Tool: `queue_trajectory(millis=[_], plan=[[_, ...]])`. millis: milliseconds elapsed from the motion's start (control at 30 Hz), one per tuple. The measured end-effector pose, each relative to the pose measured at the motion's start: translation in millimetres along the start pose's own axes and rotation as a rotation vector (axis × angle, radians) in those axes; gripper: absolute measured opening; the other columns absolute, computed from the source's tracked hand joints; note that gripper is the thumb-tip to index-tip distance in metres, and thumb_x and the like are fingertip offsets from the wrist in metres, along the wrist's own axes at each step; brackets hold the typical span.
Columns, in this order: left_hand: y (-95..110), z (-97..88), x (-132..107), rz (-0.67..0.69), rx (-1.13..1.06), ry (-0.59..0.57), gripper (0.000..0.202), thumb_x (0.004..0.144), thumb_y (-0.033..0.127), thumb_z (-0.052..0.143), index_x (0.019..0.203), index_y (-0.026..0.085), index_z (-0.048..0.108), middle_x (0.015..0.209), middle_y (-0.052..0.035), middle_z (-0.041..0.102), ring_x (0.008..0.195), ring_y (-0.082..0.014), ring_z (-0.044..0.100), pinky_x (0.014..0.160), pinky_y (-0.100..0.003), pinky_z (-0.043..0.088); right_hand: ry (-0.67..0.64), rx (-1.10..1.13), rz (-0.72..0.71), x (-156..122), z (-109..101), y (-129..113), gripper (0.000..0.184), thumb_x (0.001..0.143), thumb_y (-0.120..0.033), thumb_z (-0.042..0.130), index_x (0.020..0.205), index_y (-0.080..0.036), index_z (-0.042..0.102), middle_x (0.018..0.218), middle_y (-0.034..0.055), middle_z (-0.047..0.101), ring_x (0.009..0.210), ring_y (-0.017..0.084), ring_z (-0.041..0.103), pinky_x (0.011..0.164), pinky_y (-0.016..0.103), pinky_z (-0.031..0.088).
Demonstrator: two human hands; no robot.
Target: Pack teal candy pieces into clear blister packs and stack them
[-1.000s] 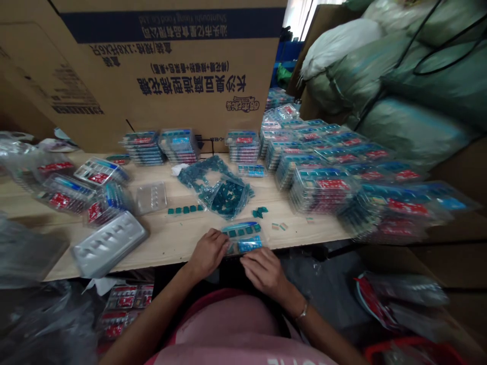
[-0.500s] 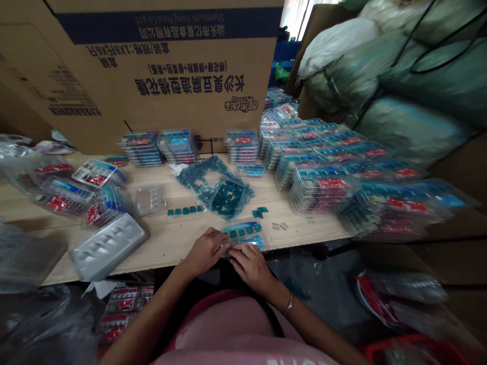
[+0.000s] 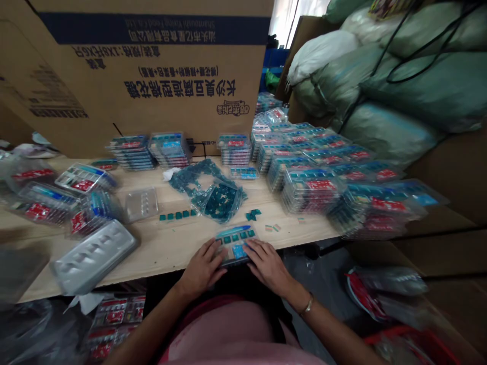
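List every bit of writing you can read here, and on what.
Upside down on the cardboard carton:
"Shantoushi Yixing Food Co.,Ltd"
"汕头市亿星食品有限公司"
"长沙臭豆腐造型棉花糖"
"盒装/规格:1X8托X6只"
"盒装"
Too small or blurred: the carton's bracketed line, logo and left-edge print; labels on the handled pack and the stacked packs; coloured print among the sacks.

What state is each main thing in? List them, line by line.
Blister pack: holding green squares and a blue packet
Left hand: touching the pack's left side
Right hand: touching its right side
Loose green squares: some lined up, some heaped
Clear plastic tray: flat, unfilled
Grey blister tray: unfilled
Filled blister packs: stacked
Cardboard carton: standing, print inverted
Green sacks: bulging, piled
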State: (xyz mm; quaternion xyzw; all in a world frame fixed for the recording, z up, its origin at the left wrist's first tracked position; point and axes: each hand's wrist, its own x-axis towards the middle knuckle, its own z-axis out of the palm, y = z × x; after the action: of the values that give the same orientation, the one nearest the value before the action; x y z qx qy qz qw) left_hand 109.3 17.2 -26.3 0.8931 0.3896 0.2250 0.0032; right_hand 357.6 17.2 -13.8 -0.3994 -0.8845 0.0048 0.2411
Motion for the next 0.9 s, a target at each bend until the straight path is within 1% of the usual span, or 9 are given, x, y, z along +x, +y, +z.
queue_trajectory(millis=[100, 200, 300, 367, 467, 533, 700, 800, 900], plan=[[3.5, 8.2, -10.8, 0.017, 0.028, 0.038, 0.034, 0.085, 0.027, 0.056, 0.118, 0.019, 0.057, 0.119, -0.0145, 0.060, 0.118, -0.0301, 0.051, 0.091, -0.047, 0.051, -0.049, -0.093, -0.054, 7.8, 9.2, -6.5, 0.037, 0.085, -0.013, 0.053, 0.121, -0.018, 0.055, 0.115, 0.0134, 0.063, 0.103, 0.026, 0.057, 0.088, 0.044, 0.047], [9.3, 1.2, -16.0, 0.014, 0.036, 0.041, 0.036, 0.086, 0.026, 0.054, 0.121, 0.021, 0.055, 0.117, -0.0131, 0.061, 0.116, -0.0290, 0.053, 0.091, -0.046, 0.051, -0.020, -0.150, -0.175, 13.8, 9.6, -23.3, 0.034, 0.087, -0.014, 0.051, 0.121, -0.018, 0.055, 0.118, 0.0136, 0.062, 0.103, 0.025, 0.057, 0.087, 0.041, 0.047], [11.6, -19.2, -19.6, 0.003, -0.040, 0.047, 0.048, 0.085, 0.035, 0.054, 0.131, 0.023, 0.046, 0.124, -0.0135, 0.057, 0.116, -0.0284, 0.052, 0.090, -0.043, 0.051, -0.008, -0.100, -0.257, 19.6, -14.2, -34.7, 0.032, 0.091, -0.017, 0.045, 0.121, -0.016, 0.056, 0.111, 0.0118, 0.066, 0.095, 0.023, 0.060, 0.081, 0.037, 0.049], [7.5, -33.2, -22.4, -0.056, -0.093, 0.133, 0.055, 0.085, 0.040, 0.051, 0.136, 0.022, 0.038, 0.131, -0.0155, 0.050, 0.118, -0.0293, 0.050, 0.091, -0.044, 0.050, 0.024, -0.053, -0.255, 29.3, -39.4, -29.3, 0.034, 0.091, -0.017, 0.042, 0.123, -0.018, 0.055, 0.109, 0.0100, 0.067, 0.094, 0.022, 0.060, 0.081, 0.037, 0.049], [-6.9, -42.3, -26.1, -0.251, -0.061, 0.301, 0.053, 0.088, 0.036, 0.046, 0.137, 0.021, 0.033, 0.132, -0.0163, 0.048, 0.119, -0.0296, 0.049, 0.092, -0.046, 0.048, 0.135, -0.054, -0.197, 66.0, -68.4, 6.9, 0.038, 0.091, -0.014, 0.041, 0.126, -0.021, 0.054, 0.115, 0.0081, 0.065, 0.101, 0.022, 0.058, 0.087, 0.038, 0.046], [-17.4, -38.7, -27.7, -0.357, 0.006, 0.314, 0.047, 0.089, 0.033, 0.045, 0.134, 0.020, 0.037, 0.124, -0.0146, 0.054, 0.113, -0.0275, 0.053, 0.090, -0.044, 0.048, 0.188, -0.079, -0.089, 105.5, -70.0, 46.3, 0.037, 0.090, -0.014, 0.042, 0.124, -0.020, 0.056, 0.114, 0.0091, 0.065, 0.103, 0.024, 0.057, 0.089, 0.041, 0.044], [-26.6, -21.3, -30.6, -0.329, 0.157, 0.115, 0.039, 0.085, 0.039, 0.052, 0.118, 0.018, 0.053, 0.110, -0.0102, 0.063, 0.100, -0.0257, 0.057, 0.085, -0.040, 0.049, 0.062, -0.153, 0.153, 199.2, -17.8, 138.2, 0.036, 0.085, -0.009, 0.047, 0.118, -0.016, 0.060, 0.116, 0.0122, 0.063, 0.108, 0.027, 0.053, 0.094, 0.044, 0.039], [-20.2, -18.3, -30.6, -0.342, 0.204, 0.082, 0.036, 0.084, 0.038, 0.054, 0.113, 0.017, 0.056, 0.111, -0.0113, 0.062, 0.100, -0.0261, 0.057, 0.085, -0.041, 0.048, -0.044, -0.126, 0.193, 219.0, 15.0, 166.3, 0.035, 0.078, -0.013, 0.060, 0.113, -0.012, 0.062, 0.115, 0.0153, 0.063, 0.106, 0.027, 0.055, 0.092, 0.039, 0.042], [-13.0, -21.0, -27.5, -0.370, 0.167, 0.086, 0.040, 0.081, 0.042, 0.056, 0.112, 0.017, 0.057, 0.111, -0.0129, 0.062, 0.100, -0.0273, 0.056, 0.084, -0.042, 0.048, -0.072, -0.086, 0.168, 220.6, 26.6, 181.3, 0.040, 0.070, -0.016, 0.069, 0.108, -0.008, 0.064, 0.111, 0.0176, 0.064, 0.100, 0.028, 0.058, 0.086, 0.035, 0.046]])
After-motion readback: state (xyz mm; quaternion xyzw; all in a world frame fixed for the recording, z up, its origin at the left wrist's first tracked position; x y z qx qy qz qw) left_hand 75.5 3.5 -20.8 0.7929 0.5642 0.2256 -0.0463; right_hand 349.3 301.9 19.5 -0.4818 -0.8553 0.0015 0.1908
